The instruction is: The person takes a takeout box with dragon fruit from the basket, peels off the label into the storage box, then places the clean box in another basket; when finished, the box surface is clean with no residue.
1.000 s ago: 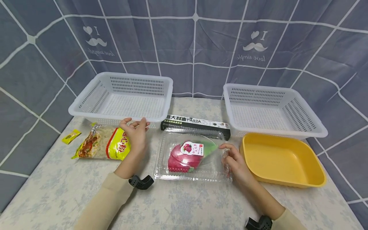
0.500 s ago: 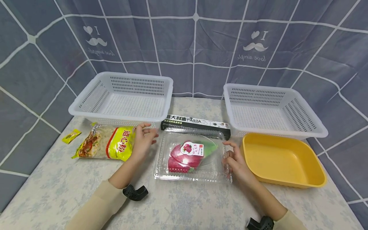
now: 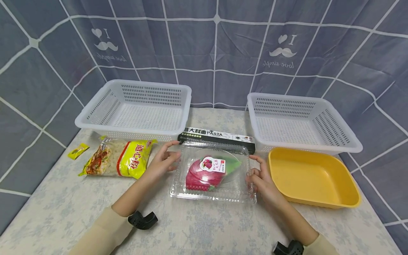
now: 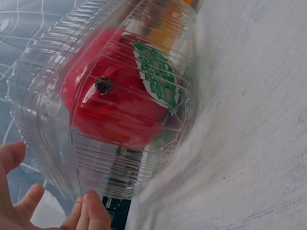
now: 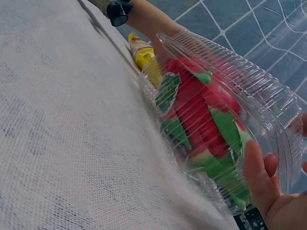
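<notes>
Basically, it looked like grip setup: left hand [image 3: 160, 163] relaxed by the clear box [image 3: 213, 197], right hand [image 3: 265, 183] opposite, couldn't tell if pinching, so firm two-sided hold probably needed.

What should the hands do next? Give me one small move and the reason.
I'd likely close the left hand on the left edge of the clear container: its fingers are spread beside that edge without a clear grip, while the right hand is at the opposite edge.
</notes>
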Demonstrator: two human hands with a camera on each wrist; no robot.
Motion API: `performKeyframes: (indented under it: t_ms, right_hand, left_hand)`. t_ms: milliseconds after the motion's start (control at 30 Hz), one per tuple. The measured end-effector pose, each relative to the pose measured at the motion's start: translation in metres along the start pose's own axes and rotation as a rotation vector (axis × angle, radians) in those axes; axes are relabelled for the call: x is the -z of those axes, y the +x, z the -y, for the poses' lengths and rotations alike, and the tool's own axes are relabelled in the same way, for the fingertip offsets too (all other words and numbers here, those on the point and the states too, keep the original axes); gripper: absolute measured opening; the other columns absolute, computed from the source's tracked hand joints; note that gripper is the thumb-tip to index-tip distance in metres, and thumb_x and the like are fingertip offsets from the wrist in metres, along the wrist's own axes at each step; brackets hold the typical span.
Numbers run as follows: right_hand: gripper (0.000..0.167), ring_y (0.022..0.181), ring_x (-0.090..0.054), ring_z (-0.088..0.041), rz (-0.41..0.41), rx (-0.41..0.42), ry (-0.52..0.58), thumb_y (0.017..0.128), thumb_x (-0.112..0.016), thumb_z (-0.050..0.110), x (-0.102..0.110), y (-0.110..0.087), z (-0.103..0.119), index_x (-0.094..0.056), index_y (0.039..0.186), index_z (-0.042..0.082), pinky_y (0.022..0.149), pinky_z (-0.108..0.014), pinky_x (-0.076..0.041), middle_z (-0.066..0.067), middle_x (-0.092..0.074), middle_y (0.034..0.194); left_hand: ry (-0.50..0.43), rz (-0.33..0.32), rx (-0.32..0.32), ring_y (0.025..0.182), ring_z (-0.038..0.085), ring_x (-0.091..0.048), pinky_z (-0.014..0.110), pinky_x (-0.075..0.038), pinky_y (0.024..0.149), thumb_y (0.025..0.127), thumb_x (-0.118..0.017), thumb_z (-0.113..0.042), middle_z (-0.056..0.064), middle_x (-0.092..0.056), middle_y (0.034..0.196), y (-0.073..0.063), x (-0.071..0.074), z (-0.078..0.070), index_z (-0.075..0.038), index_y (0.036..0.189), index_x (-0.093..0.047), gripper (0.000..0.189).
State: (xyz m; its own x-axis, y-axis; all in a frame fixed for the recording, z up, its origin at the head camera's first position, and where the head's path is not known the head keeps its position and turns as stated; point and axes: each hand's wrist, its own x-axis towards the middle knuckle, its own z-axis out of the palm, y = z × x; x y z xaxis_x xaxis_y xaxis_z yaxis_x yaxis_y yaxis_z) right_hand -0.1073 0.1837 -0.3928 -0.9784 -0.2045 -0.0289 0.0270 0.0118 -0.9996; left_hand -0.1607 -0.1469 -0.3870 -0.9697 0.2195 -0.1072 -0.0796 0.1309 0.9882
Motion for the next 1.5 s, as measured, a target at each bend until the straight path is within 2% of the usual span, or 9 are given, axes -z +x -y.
performKeyframes:
  t_ms: [233, 333, 567, 833, 1000, 1167, 1267, 1367, 1500]
  right_hand:
    - [0.063, 0.054, -0.039, -0.009, -0.009, -0.001, -0.029, 0.086, -0.049, -0.006, 0.000, 0.001, 0.000, -0.021, 0.141, 0.011, 0.046, -0.021, -0.031, -0.001, -0.041, 0.073]
    - [0.063, 0.054, -0.040, -0.009, -0.005, -0.002, -0.023, 0.087, -0.049, -0.005, 0.000, 0.000, -0.001, -0.022, 0.141, 0.013, 0.046, -0.020, -0.033, -0.001, -0.041, 0.074]
    - [0.061, 0.055, -0.042, -0.007, -0.010, 0.009, -0.012, 0.087, -0.049, -0.005, 0.000, 0.000, -0.002, -0.027, 0.138, 0.019, 0.046, -0.018, -0.036, -0.002, -0.044, 0.077]
    - [0.064, 0.060, -0.048, -0.011, -0.036, -0.013, -0.119, 0.086, -0.048, -0.006, -0.001, -0.002, 0.003, -0.022, 0.143, 0.006, 0.048, -0.023, -0.044, -0.009, -0.048, 0.084]
    - [0.060, 0.068, -0.055, -0.013, -0.074, -0.037, -0.269, 0.086, -0.052, -0.004, -0.001, -0.004, 0.009, -0.029, 0.141, 0.005, 0.057, -0.024, -0.048, -0.015, -0.059, 0.092]
    - [0.049, 0.087, -0.064, -0.020, -0.117, -0.067, -0.441, 0.091, -0.060, 0.007, 0.000, -0.009, 0.018, -0.040, 0.135, 0.007, 0.074, -0.027, -0.051, -0.019, -0.064, 0.108]
    - [0.050, 0.102, -0.063, -0.028, -0.135, -0.020, -0.515, 0.091, -0.065, 0.011, 0.000, -0.012, 0.024, -0.043, 0.134, 0.004, 0.084, -0.037, -0.053, -0.020, -0.060, 0.122]
    - [0.050, 0.113, -0.057, -0.034, -0.147, 0.085, -0.571, 0.090, -0.068, 0.011, -0.002, -0.014, 0.029, -0.047, 0.133, -0.001, 0.091, -0.047, -0.052, -0.020, -0.054, 0.130]
    - [0.041, 0.113, -0.054, -0.033, -0.165, 0.233, -0.643, 0.087, -0.071, 0.008, -0.005, -0.012, 0.034, -0.057, 0.125, -0.002, 0.088, -0.051, -0.052, -0.015, -0.055, 0.125]
  left_hand:
    - [0.050, 0.149, -0.027, 0.115, 0.039, -0.051, 0.041, -0.053, 0.082, 0.097, -0.059, -0.020, 0.027, -0.042, 0.136, -0.005, 0.007, 0.002, -0.020, 0.150, -0.028, 0.062]
    - [0.074, 0.227, -0.031, 0.114, 0.040, -0.052, 0.044, -0.055, 0.079, 0.096, -0.062, -0.023, 0.026, -0.037, 0.140, -0.006, 0.012, 0.003, -0.024, 0.152, -0.025, 0.067]
    - [0.070, 0.339, -0.071, 0.097, 0.037, -0.059, 0.045, -0.058, 0.071, 0.094, -0.066, -0.019, 0.027, -0.039, 0.124, -0.007, 0.018, 0.006, -0.024, 0.152, -0.024, 0.072]
    - [0.047, 0.330, -0.086, 0.065, 0.019, -0.053, 0.034, -0.057, 0.060, 0.091, -0.067, -0.011, 0.019, -0.043, 0.103, -0.007, 0.015, 0.008, -0.021, 0.151, -0.026, 0.074]
    - [0.015, 0.331, -0.101, 0.063, 0.017, -0.050, 0.031, -0.055, 0.058, 0.090, -0.068, -0.011, 0.016, -0.042, 0.099, -0.006, 0.014, 0.009, -0.020, 0.150, -0.025, 0.074]
    - [-0.019, 0.331, -0.110, 0.062, 0.015, -0.049, 0.029, -0.054, 0.057, 0.090, -0.068, -0.008, 0.014, -0.041, 0.097, -0.005, 0.012, 0.012, -0.019, 0.150, -0.026, 0.074]
    - [-0.029, 0.328, -0.107, 0.064, 0.015, -0.049, 0.030, -0.055, 0.057, 0.090, -0.068, -0.008, 0.014, -0.040, 0.096, -0.005, 0.012, 0.013, -0.019, 0.150, -0.026, 0.074]
    - [-0.035, 0.326, -0.106, 0.064, 0.015, -0.049, 0.029, -0.055, 0.057, 0.089, -0.068, -0.008, 0.014, -0.040, 0.097, -0.005, 0.011, 0.013, -0.019, 0.150, -0.026, 0.074]
    - [-0.043, 0.326, -0.103, 0.064, 0.014, -0.048, 0.029, -0.054, 0.057, 0.089, -0.068, -0.008, 0.015, -0.039, 0.097, -0.004, 0.011, 0.013, -0.019, 0.150, -0.026, 0.074]
